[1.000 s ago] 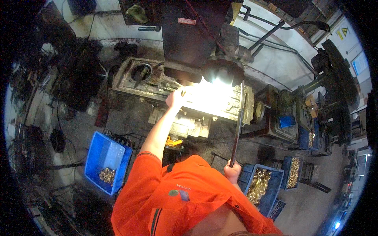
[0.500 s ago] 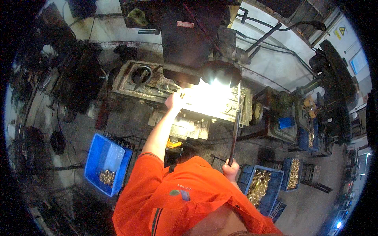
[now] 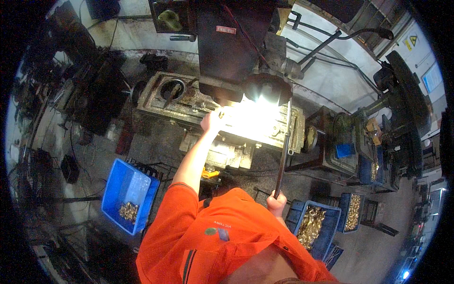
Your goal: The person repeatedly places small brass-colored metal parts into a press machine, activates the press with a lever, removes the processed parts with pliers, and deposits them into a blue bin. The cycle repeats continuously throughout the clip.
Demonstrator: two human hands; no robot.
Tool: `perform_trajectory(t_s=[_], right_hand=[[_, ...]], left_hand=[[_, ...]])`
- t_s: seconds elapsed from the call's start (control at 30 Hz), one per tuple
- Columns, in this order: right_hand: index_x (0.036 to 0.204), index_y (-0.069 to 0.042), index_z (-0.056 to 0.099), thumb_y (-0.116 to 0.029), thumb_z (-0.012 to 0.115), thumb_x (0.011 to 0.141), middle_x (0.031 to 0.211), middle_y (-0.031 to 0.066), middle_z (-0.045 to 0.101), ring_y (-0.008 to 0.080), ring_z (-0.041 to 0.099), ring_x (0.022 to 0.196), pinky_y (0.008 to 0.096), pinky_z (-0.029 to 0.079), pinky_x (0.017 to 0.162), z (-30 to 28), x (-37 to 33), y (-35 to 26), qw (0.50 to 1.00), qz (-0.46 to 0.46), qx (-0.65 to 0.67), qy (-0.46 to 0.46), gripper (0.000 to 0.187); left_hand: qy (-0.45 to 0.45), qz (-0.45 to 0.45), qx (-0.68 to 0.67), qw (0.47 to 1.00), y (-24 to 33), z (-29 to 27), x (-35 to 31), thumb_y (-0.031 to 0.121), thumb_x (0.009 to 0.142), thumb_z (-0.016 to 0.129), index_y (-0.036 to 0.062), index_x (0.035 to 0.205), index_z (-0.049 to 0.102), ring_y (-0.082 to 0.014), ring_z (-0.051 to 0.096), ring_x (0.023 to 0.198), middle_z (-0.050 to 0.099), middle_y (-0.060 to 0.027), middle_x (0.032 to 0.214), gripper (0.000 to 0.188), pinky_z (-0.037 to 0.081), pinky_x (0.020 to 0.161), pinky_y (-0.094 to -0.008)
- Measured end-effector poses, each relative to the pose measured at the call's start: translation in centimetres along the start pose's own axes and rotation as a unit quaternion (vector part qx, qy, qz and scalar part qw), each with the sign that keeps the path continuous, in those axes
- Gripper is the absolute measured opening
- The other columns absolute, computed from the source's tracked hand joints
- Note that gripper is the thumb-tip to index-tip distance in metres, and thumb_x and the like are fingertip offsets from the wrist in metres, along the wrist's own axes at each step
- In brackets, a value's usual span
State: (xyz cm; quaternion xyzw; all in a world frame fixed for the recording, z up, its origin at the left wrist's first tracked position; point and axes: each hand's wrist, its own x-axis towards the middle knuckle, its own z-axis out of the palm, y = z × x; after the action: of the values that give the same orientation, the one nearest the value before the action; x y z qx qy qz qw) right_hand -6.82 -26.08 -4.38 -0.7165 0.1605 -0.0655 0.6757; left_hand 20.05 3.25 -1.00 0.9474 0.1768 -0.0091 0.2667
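My right hand (image 3: 277, 200) is wrapped round the lower end of a long dark lever (image 3: 283, 163), which rises to the right part of the machine table. Ahead, my left hand (image 3: 211, 122) is closed at the front edge of the metal machine table (image 3: 156, 105). A small brass-coloured part (image 3: 221, 115) shows at its fingertips. Strong lamp glare (image 3: 257, 118) washes out the fixture beside that hand. Over the table hangs the dark machine head (image 3: 227, 52), its round lower housing (image 3: 267, 87) close above the glare.
At the left stands a blue bin (image 3: 113, 189) with some brass parts (image 3: 128, 211). By my right side is another blue bin (image 3: 334, 218) full of brass parts, with a smaller blue bin (image 3: 344, 208) beyond. A second machine (image 3: 331, 142) stands at the right. Something yellow (image 3: 210, 173) lies below the table.
The whole view has shifted slightly. Both hands keep their places, the left at the table edge and the right on the lever.
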Motion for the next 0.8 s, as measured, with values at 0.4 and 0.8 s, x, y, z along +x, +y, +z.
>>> perform_trajectory(t_s=[0.4,0.8], right_hand=[[0.061,-0.009,0.041,-0.012,0.056,0.06,0.059,-0.0049,0.037,0.006,0.033,0.051,0.0229,0.026,0.045,0.8,0.1,-2.1,0.998,0.038,0.047,-0.021,0.016],[0.061,-0.009,0.042,-0.006,0.055,0.062,0.06,-0.0054,0.038,0.006,0.033,0.052,0.0231,0.028,0.046,0.2,0.7,-0.4,0.998,0.008,0.044,-0.04,0.013]], left_hand=[[-0.003,-0.002,-0.009,1.0,0.4,-0.5,-0.5,0.052,0.072,0.058,0.0196,0.096,0.062,-0.0289,0.063,0.082,0.065,-0.0114,0.086,0.041,0.05,0.068,-0.0402],[0.006,0.002,-0.014,1.0,0.6,-0.7,-1.0,0.048,0.073,0.059,0.0234,0.1,0.06,-0.0287,0.062,0.082,0.065,-0.0103,0.086,0.037,0.049,0.068,-0.0407]])
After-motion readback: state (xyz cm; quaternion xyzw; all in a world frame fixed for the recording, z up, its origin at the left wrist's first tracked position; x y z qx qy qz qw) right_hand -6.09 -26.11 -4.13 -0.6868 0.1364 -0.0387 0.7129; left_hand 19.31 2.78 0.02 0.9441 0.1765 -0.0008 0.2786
